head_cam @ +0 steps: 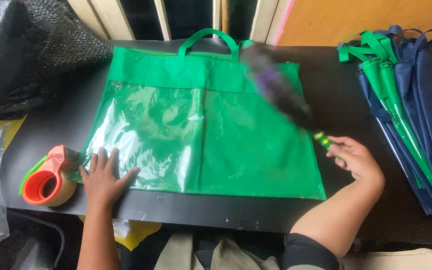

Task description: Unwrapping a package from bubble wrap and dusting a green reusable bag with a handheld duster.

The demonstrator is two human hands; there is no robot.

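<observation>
From the head view, a green bag (201, 125) lies flat on the black table (326, 210), handles at the far edge, its front covered by a clear, shiny plastic pocket; the left hand (103, 175) rests palm down on the bag's near left corner, fingers spread and released, pinning it rather than gripping it; the right hand (356, 160) sits just off the bag's near right edge, fingers clenched round the green handle of a duster (281, 90), whose dark, blurred head hangs over the bag's far right part; whether the head touches the cloth I cannot tell.

The bag looks light, thin and floppy; the plastic face is probably slick and creases easily, so a flat palm near a corner seems the sound way to hold it steady; to lift it, the two loop handles at the far edge look the natural grip.

A tape dispenser (48, 180), orange with a green edge, stands just left of the left hand; a stack of blue and green bags (411, 100) lies at the right; black bubble wrap (31, 55) heaps at the far left.
</observation>
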